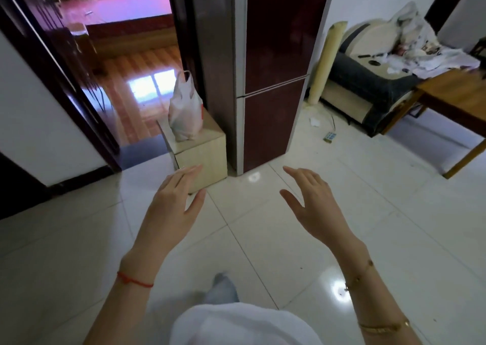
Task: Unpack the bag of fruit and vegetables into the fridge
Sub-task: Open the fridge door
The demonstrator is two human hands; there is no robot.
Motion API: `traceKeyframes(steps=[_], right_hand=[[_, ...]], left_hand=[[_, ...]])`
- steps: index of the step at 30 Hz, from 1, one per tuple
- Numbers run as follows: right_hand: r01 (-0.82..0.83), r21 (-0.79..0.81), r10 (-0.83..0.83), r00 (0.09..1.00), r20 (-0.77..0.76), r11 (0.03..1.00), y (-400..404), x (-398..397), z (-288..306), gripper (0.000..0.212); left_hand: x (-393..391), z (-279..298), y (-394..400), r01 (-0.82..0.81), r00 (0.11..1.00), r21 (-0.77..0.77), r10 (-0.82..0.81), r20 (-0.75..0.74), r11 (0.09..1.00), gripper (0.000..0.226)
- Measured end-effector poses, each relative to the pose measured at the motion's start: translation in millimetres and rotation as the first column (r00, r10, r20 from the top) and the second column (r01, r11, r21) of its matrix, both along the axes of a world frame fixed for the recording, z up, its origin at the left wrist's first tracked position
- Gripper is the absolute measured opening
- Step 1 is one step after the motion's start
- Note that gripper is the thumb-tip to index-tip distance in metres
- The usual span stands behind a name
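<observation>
Head view: white plastic bag (185, 108) stands on low wooden cabinet (197, 147), far left, touching fridge (273, 81) side; fridge doors closed. Your left hand (173, 200) and right hand (313, 202) both released, empty, well short of bag. Bag likely soft, thin, bottom-heavy, contents bruisable. Take both loop handles at top; support underneath if it sags.

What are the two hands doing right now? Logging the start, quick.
Left hand: open, fingers straight, holding nothing.
Right hand: open, fingers relaxed, holding nothing.
</observation>
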State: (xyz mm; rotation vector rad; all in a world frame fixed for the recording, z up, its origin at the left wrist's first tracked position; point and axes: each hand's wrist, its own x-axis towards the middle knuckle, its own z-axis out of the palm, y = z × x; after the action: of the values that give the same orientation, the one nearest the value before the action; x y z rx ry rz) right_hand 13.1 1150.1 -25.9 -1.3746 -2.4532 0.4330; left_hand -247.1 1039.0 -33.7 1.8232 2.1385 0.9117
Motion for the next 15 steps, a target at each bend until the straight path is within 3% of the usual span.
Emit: traceKeyframes(steps=[9, 15], right_hand=[[0.0, -0.026, 0.0, 1.0, 0.015, 1.0, 180.8, -79.9, -29.6, 0.052], [0.006, -0.025, -0.006, 1.0, 0.011, 1.0, 296.5, -144.9, -23.1, 0.051]], left_hand=[[-86.0, -30.2, 174.7, -0.005, 1.0, 0.016, 0.005, -0.01, 1.0, 0.051], [-141.8, -17.6, 294.9, -0.033, 0.999, 0.038, 0.032, 0.028, 0.999, 0.048]])
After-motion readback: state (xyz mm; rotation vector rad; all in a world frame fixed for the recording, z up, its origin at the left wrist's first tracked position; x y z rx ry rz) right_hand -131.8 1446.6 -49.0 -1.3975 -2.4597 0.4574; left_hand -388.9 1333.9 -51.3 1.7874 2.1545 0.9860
